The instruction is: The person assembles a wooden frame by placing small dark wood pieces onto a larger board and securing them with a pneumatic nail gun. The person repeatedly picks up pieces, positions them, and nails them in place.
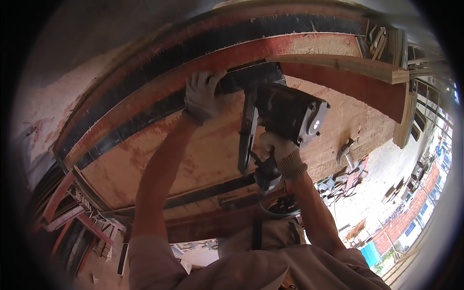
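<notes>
My right hand (pixel 280 152), in a pale knitted glove, is wrapped round the handle of a black nail gun (pixel 285 111). The gun's long magazine reaches back toward me, and its nose end is by a dark-faced board strip (pixel 256 75). In a matching glove, my left hand (pixel 203 94) presses on the same strip, left of the gun, with its fingers stretched out over it. Under both hands lies a broad plywood sheet (pixel 208 140) with reddish stains. Where the gun's tip meets the wood cannot be made out.
Long red and black boards (pixel 217 48) run along the far side. A beam (pixel 357 65) sticks out at the far right. On the sheet's right part lies a hammer (pixel 346 150). Stacked timber (pixel 72 222) stands at the lower left, and wood scraps (pixel 350 179) are scattered at right.
</notes>
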`<move>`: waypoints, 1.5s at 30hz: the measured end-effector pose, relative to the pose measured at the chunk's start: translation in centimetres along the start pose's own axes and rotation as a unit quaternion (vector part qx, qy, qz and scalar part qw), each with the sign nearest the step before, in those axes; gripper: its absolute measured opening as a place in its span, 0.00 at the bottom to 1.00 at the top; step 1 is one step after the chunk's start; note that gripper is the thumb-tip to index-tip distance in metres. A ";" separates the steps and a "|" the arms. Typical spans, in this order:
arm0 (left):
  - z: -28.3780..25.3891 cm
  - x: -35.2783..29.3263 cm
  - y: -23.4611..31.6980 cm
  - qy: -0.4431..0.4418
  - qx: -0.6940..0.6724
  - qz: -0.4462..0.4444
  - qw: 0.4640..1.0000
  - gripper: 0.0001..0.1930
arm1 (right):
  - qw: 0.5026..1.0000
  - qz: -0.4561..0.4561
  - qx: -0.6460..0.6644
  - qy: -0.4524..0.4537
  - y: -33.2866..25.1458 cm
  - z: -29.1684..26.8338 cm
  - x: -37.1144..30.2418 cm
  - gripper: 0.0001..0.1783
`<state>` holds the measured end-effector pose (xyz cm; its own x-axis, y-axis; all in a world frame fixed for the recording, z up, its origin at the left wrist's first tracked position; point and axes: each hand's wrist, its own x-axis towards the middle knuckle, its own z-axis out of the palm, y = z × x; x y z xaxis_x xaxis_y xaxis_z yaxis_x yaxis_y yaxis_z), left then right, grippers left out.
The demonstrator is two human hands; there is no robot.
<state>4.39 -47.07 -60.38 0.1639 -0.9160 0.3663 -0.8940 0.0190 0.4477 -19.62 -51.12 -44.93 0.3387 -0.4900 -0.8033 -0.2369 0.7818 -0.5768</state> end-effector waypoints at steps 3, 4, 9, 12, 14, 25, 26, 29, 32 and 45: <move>0.0 0.2 0.0 -0.006 0.005 0.005 1.000 0.36 | 1.000 -0.002 -0.004 0.000 -0.5 -0.4 0.0 0.12; 0.0 0.2 0.0 -0.003 0.002 0.004 1.000 0.36 | 0.999 0.027 0.018 -0.001 -0.7 -0.6 0.0 0.11; -0.2 0.3 0.2 -0.006 -0.006 0.002 1.000 0.36 | 0.998 0.048 0.030 0.012 -1.4 -0.5 0.2 0.08; -0.2 0.3 0.3 -0.019 0.002 -0.009 1.000 0.36 | 0.998 0.049 0.022 0.020 -1.3 -0.7 0.5 0.08; -0.2 0.2 0.4 -0.018 -0.002 -0.011 1.000 0.36 | 0.998 0.047 0.021 0.021 -1.1 -1.1 0.5 0.09; 0.2 0.2 0.2 -0.005 0.012 0.004 1.000 0.37 | 0.997 0.061 0.050 0.014 -0.9 -2.7 -0.1 0.13; 0.2 0.2 0.2 0.005 0.012 0.010 1.000 0.37 | 0.998 0.049 0.046 0.011 -0.9 -2.9 -0.3 0.12; 0.3 0.1 0.0 0.000 0.015 0.008 1.000 0.37 | 0.997 0.005 0.079 0.022 -0.8 -3.7 -0.6 0.13; 0.2 0.1 -0.3 -0.016 0.005 0.005 1.000 0.36 | 0.997 0.007 0.073 0.039 -0.7 -4.7 -0.5 0.11; 1.0 -0.5 -0.3 -0.011 0.071 0.040 0.997 0.36 | 0.987 -0.056 0.050 0.142 2.8 -8.1 -11.6 0.08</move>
<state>4.16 -47.01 -61.56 0.0823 -0.9226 0.3768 -0.9539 0.0366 0.2980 -31.59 -46.32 -38.44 0.0846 -0.6535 -0.7522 -0.1168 0.7432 -0.6588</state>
